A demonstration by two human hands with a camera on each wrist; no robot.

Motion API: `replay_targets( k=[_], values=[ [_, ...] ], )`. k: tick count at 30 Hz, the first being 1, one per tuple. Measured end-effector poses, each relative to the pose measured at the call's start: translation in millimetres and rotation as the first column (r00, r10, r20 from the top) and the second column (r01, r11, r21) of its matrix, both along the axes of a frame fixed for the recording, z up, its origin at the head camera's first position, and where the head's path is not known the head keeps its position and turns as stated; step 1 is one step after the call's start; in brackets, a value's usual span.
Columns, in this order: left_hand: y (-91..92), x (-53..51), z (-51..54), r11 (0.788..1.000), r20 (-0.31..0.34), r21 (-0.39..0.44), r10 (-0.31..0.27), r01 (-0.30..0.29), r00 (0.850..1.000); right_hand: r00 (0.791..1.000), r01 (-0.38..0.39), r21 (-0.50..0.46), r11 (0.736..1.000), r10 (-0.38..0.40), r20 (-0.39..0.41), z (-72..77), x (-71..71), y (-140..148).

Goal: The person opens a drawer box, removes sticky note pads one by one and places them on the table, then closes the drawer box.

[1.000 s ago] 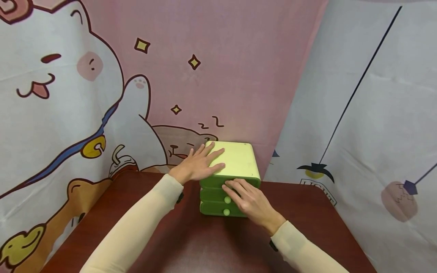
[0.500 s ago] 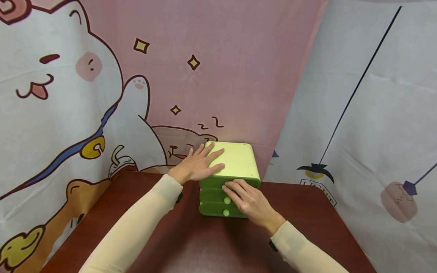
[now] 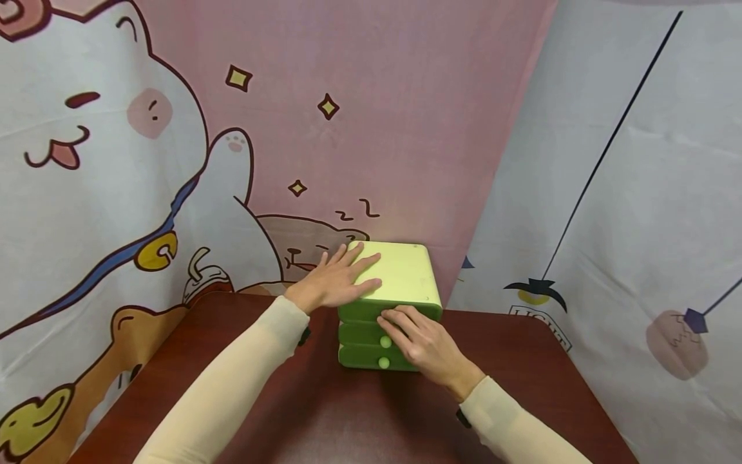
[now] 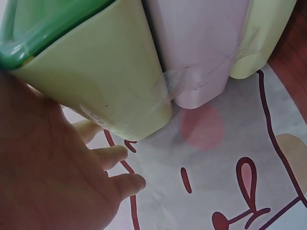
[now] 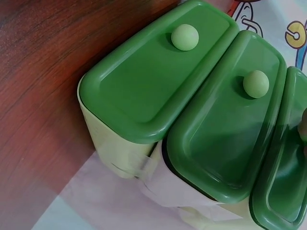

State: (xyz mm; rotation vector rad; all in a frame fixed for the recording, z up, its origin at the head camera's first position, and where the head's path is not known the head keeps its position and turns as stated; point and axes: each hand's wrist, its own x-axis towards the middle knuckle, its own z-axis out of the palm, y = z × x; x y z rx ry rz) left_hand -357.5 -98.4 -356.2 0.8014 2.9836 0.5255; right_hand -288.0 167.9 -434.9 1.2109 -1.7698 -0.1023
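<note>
A small three-tier drawer unit (image 3: 406,274) with a pale yellow top and green drawer fronts stands at the back of the table. My left hand (image 3: 333,282) rests on the left of its top, fingers spread; in the left wrist view the hand (image 4: 53,163) lies against the yellow casing (image 4: 105,72). At the top drawer (image 3: 358,313), my right hand (image 3: 429,341) has curled fingers that pinch its knob, mostly hidden behind them. In the right wrist view, fingertips (image 5: 303,128) show at the edge. The middle knob (image 5: 255,84) and bottom knob (image 5: 184,37) are untouched. All drawers look closed.
The dark red-brown table (image 3: 510,380) spreads in front and to both sides. A cartoon-printed cloth (image 3: 406,129) hangs right behind the unit and along the sides. The middle tier has a pink side (image 4: 201,48), and clear tape joins the tiers.
</note>
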Motion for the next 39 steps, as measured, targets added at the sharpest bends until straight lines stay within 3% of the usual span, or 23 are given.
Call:
replay_targets(
  k=[23, 39],
  values=[
    [-2.6, 1.8, 1.8, 1.000, -0.005, 0.007, -0.009, 0.009, 1.000, 0.999, -0.038, 0.011, 0.999, 0.038, 0.009, -2.3, 11.1, 0.6],
    [-3.2, 0.7, 0.2, 1.000, -0.006, 0.024, -0.015, 0.015, 1.000, 0.997, -0.069, 0.003, 0.998, 0.069, -0.036, -1.5, 19.2, 0.8]
  ],
)
